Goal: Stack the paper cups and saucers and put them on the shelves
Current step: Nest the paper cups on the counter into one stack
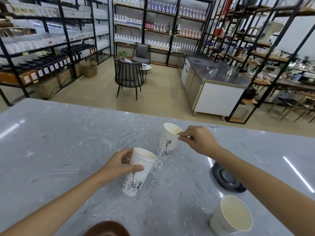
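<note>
My left hand (119, 165) grips a white paper cup stack (138, 172) with a drawn statue print; two rims show at its top, and it leans to the left on the grey marble counter (59, 142). My right hand (198, 139) pinches the rim of a second printed paper cup (166, 143) standing just behind and tilted. A wider plain paper cup (233, 217) stands at the near right. Dark saucers (226, 178) lie stacked under my right forearm. A brown saucer (107, 229) shows at the bottom edge.
Beyond the counter's far edge is open floor with two dark chairs (128, 77) and a small round table. Black metal shelves (51, 48) full of bottles line the left and back walls. A steel-topped cabinet (216, 77) and more shelves stand at the right.
</note>
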`<state>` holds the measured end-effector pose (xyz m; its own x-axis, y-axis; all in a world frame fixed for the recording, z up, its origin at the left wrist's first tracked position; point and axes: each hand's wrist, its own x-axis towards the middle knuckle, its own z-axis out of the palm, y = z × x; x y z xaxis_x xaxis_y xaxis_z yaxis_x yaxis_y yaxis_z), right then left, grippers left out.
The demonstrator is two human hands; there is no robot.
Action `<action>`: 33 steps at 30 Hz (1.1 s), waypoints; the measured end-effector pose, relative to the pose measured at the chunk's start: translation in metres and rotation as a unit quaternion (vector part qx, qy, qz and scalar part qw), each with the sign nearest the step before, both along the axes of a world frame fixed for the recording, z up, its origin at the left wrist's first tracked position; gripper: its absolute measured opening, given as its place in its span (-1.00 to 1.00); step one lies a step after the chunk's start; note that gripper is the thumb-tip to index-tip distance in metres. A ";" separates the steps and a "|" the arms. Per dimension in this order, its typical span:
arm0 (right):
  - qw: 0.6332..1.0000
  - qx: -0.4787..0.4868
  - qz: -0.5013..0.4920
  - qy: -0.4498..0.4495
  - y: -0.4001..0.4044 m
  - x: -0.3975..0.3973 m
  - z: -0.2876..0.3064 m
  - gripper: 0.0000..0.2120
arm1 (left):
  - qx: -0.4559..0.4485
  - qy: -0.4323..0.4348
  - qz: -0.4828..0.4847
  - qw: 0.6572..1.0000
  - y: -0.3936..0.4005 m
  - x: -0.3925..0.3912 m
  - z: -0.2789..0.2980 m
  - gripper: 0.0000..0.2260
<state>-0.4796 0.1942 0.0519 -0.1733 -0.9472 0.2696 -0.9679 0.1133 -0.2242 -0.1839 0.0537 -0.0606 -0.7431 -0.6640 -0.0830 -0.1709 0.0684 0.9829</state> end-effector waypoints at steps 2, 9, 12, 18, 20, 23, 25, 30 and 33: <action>0.999 -0.032 0.014 -0.022 0.006 0.013 0.019 -0.80 | -0.009 -0.002 -0.006 1.000 0.004 0.001 0.003 -0.32; 0.991 -0.095 0.028 -0.090 0.021 0.044 0.073 -0.86 | -0.063 -0.014 -0.022 0.998 0.023 0.006 0.025 -0.32; 0.989 -0.105 0.044 -0.092 0.030 0.058 0.081 -0.87 | -0.072 -0.008 -0.017 0.997 0.031 0.008 0.037 -0.43; 0.987 -0.083 0.081 -0.112 0.048 0.086 0.075 -0.89 | -0.090 0.029 0.010 0.996 0.051 0.017 0.061 -0.42; 0.985 -0.077 0.107 -0.111 0.054 0.096 0.068 -0.89 | -0.089 0.046 0.020 0.995 0.059 0.022 0.067 -0.35; 0.982 -0.062 0.134 -0.118 0.064 0.109 0.058 -0.87 | -0.088 0.060 0.029 0.994 0.070 0.030 0.068 -0.33; 0.980 -0.052 0.149 -0.119 0.070 0.116 0.052 -0.86 | -0.088 0.067 0.039 0.993 0.078 0.033 0.067 -0.32; 0.978 -0.022 0.148 -0.148 0.086 0.127 0.042 -0.85 | -0.083 0.074 0.049 0.993 0.096 0.035 0.060 -0.33; 0.979 0.006 0.146 -0.141 0.099 0.127 0.039 -0.83 | -0.080 0.069 0.047 0.993 0.107 0.031 0.054 -0.32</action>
